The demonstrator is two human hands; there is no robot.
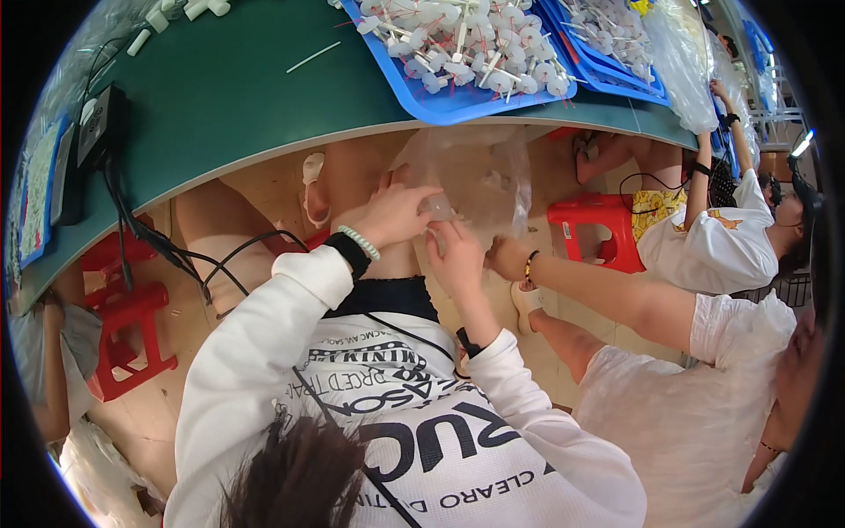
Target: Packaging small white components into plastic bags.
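Above my lap, just in front of the table edge, my left hand closes its fingers on a small translucent whitish plastic piece. My right hand meets it from below, fingertips bent and pressed at the piece's lower edge. The piece's exact kind is too small to make out. Just beyond my hands hangs a clear plastic bag, its opening hard to see. Close to its lower right is a co-worker's closed hand with a beaded bracelet.
A blue tray heaped with white plastic parts and red threads stands on the green table. More blue trays sit to its right. Black cables hang at the left edge. Red stools and seated people flank me.
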